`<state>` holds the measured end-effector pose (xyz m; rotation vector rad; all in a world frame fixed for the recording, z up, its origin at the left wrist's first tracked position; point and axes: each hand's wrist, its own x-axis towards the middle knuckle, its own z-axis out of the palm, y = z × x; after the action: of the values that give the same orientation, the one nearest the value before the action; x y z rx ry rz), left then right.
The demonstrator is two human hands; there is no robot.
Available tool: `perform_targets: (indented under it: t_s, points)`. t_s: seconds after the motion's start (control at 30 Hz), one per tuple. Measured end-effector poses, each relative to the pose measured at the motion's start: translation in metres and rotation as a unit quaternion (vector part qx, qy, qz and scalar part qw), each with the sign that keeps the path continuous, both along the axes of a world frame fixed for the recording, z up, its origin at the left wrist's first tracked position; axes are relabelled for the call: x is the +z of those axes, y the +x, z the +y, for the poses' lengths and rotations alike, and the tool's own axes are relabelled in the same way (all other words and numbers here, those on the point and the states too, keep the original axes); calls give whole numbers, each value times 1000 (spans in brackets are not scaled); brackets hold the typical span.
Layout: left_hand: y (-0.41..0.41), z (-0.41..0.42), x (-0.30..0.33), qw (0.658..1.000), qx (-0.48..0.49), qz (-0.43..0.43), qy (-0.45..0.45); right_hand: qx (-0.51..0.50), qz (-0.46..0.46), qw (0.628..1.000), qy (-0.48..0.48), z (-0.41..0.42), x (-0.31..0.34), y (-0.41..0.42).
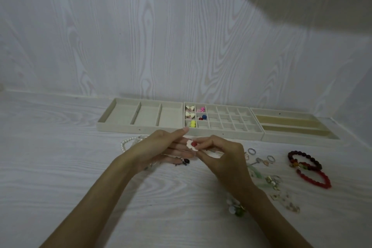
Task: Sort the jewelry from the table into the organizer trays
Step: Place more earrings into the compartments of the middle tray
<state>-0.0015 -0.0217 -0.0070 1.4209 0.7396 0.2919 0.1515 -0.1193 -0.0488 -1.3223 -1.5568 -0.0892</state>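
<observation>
Jewelry is being handled above a pale wood-grain table (80, 187): a white flower-shaped piece with a red centre (192, 145) is pinched by the fingertips of the right hand (223, 159), just in front of the middle tray. It lies against the straight, relaxed fingers of the left hand (159, 147), held palm-up beside it (whether that hand grips anything cannot be told). A dark-stoned piece (186, 161) is seen just below the left fingers. To the left, a pearl strand (128, 143) lies partly hidden behind the left hand. To the right, several rings (261, 157) are scattered, and farther right two beaded bracelets, dark red (306, 158) and bright red (316, 179), are touching. At the far edge, three beige trays are lined up: a three-part tray (141, 127), a small-celled tray (225, 133) with hearts and coloured beads in its left cells, and a long-slotted tray (298, 139).
</observation>
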Motion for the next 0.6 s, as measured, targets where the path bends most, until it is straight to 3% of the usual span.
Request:
perform_targets:
  t_s: [0.17,0.3,0.33,0.4,0.43,0.5,0.6]
  points:
    - [1,0,-4,994,-9,-73,-81,-52,-118,991,41,1,-1,3]
    - [1,3,-6,994,-11,-98,-55,-42,-142,989,4,0,1,6]
    - [0,4,-5,994,-6,-96,-41,-37,-105,994,-17,-1,3,5]
    - [-2,6,-4,995,-7,-96,-19,-14,85,990,-116,-3,12,3]
    - [-2,6,-2,995,-10,-98,-10,17,209,959,-190,-3,17,4]
    - [-1,5,-1,995,-15,-97,18,93,401,857,-310,-1,23,6]
    - [2,4,1,994,-26,-99,47,168,509,758,-372,-2,29,6]
